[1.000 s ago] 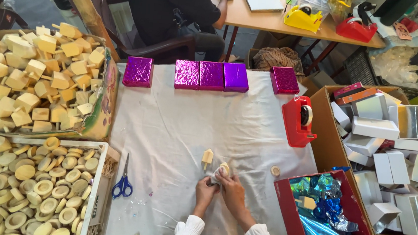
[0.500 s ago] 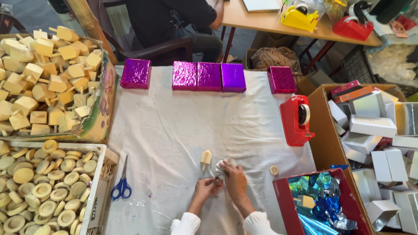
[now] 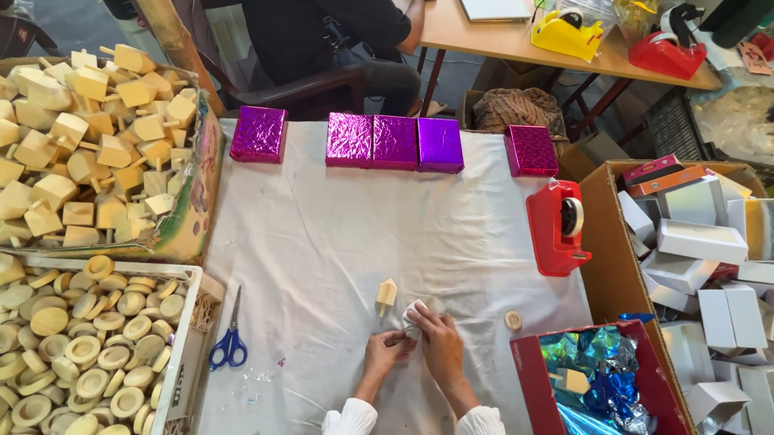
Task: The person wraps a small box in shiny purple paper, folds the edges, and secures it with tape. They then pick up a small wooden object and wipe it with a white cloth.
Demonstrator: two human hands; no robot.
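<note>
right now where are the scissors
In the head view the scissors lie on the white cloth, left of the hands, beside the crate of wooden discs.

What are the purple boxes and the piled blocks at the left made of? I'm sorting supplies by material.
The purple boxes look wrapped in metallic foil paper: shiny, crinkled, glittering surface. What is under the wrap is hidden. The piled blocks appear to be bare, unfinished wood: pale tan, matte, with small pegs. The round discs below them look like the same light wood.
</note>
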